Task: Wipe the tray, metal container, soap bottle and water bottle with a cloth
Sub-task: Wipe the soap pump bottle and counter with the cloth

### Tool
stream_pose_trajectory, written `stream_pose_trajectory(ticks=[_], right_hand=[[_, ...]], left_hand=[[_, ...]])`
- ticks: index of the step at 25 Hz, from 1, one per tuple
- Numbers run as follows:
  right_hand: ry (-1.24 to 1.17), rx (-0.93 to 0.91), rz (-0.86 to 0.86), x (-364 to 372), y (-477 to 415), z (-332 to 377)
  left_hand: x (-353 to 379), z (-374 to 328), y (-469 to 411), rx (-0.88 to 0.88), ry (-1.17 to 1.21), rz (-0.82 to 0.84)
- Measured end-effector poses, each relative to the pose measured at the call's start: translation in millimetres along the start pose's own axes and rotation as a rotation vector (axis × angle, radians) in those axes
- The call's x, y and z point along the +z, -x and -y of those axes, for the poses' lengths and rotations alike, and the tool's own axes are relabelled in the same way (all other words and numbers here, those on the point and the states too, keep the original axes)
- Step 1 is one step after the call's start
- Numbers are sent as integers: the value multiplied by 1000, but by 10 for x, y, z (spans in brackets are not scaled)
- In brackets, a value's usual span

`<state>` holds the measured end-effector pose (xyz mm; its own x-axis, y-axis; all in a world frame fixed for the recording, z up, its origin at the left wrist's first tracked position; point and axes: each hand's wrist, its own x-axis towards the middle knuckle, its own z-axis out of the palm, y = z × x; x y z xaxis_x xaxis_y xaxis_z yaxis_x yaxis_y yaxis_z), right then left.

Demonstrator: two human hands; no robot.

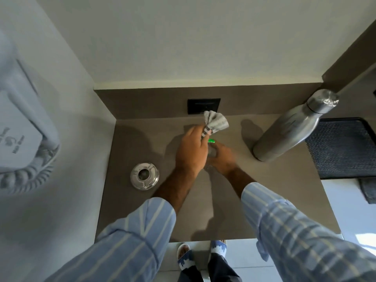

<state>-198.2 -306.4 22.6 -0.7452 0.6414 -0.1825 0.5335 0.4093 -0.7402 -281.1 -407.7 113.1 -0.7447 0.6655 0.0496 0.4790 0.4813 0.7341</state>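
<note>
Over the desk (146, 202), left hand (191, 151) clutching a grey cloth (215, 124); right hand (221, 159) beside it, closed round a clear soap bottle (211, 148). Right of both: upright water bottle (289, 127).

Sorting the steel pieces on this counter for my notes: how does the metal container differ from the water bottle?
The metal container is low, round and open-topped; the water bottle is tall, narrow-necked and capped. The container stands to the left of the hands, the bottle to their right, beside the black tray. The container looks mirror-shiny, the bottle duller. Both are silver metal, resting on the brown counter, untouched by either hand.
</note>
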Motion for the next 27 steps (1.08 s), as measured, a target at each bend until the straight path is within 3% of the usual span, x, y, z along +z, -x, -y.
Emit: stream_pose_trajectory(ticks=[4,7,9,13,16,20,25,27], right_hand=[[-79,-54,-14,-48,-9,146],[-304,-48,77,-284,-18,263],[-391,-88,126,-495,5,380],[-249,-297,178,-826,-16,763],[-39,-454,159,-1058,33,1081],[-11,-579,143,-1347,102,1350],[-408,-430,440,-1538,209,1488],[-489,-391,503,-1542,246,1488]], left_hand=[[14,-76,141,144,-1,-7],[-136,-172,157,107,209,-18],[-288,-249,80,148,170,-15],[-658,-525,-50,162,98,9],[-897,-768,-98,62,265,-41],[-1111,-975,-74,43,417,-72],[-1136,-1189,35,193,484,-252],[-1123,-1237,17,145,659,-290]])
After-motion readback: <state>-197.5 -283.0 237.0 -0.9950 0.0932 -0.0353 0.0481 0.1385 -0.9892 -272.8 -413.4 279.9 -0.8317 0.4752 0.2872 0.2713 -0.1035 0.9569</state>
